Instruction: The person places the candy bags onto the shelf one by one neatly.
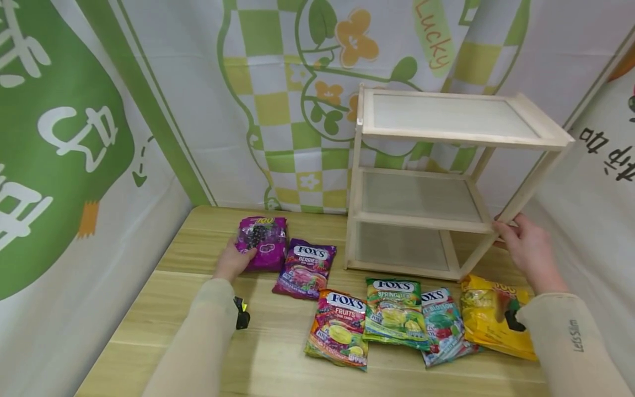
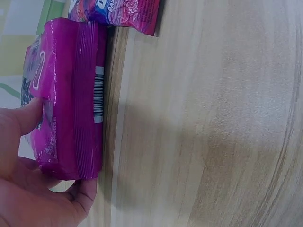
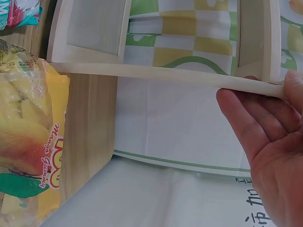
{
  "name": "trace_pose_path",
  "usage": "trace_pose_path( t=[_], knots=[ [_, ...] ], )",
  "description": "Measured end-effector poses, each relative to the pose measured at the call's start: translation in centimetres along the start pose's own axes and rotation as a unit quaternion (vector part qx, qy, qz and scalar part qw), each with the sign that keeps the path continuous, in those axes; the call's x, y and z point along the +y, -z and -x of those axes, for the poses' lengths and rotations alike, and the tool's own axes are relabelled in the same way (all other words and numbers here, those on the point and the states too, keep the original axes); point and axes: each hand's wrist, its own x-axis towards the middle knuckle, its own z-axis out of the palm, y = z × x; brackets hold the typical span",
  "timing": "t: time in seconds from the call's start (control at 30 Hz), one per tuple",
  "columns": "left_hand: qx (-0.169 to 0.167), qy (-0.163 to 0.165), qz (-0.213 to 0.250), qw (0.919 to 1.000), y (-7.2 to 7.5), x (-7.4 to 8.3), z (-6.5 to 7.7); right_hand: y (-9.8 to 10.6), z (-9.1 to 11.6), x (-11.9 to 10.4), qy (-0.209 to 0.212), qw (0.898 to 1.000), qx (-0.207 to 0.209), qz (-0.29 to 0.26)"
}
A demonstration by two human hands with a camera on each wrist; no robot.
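Note:
At the back left of the table, the left hand (image 1: pixel 234 260) grips the left edge of a purple candy bag (image 1: pixel 263 242). In the left wrist view its thumb lies on the bag's front and the other fingers go round the end. The right hand (image 1: pixel 533 251) holds the right front post (image 3: pixel 142 72) of a three-tier wooden shelf (image 1: pixel 466 138), at about the middle tier. A purple Fox's Berries bag (image 1: pixel 307 269) lies right beside the gripped bag. Below the right hand lies a yellow mango candy bag (image 1: pixel 491 317).
In front of the shelf lie a Fox's Fruits bag (image 1: pixel 339 331), a green Spring Tea bag (image 1: pixel 395 314) and a light-blue Fox's bag (image 1: pixel 441 328). Printed curtains (image 1: pixel 278 110) hang behind the table (image 1: pixel 278 358) and at both sides.

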Motion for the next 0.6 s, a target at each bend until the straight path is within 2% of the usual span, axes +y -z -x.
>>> trace_pose_path(
  t=[0.2,0.43,0.6],
  knots=[
    [-0.023,0.021,0.031,0.999,0.41,-0.11,-0.3,0.06,-0.14,0.07,-0.001,1.0,-0.007,-0.016],
    [-0.036,0.05,0.067,0.9958,0.7,-0.16,-0.39,0.22,-0.01,0.06,0.001,1.0,-0.013,-0.007],
    [-0.039,0.08,0.122,0.9886,0.73,-0.16,-0.6,0.27,0.04,0.18,0.002,1.0,-0.015,-0.001]
  ],
)
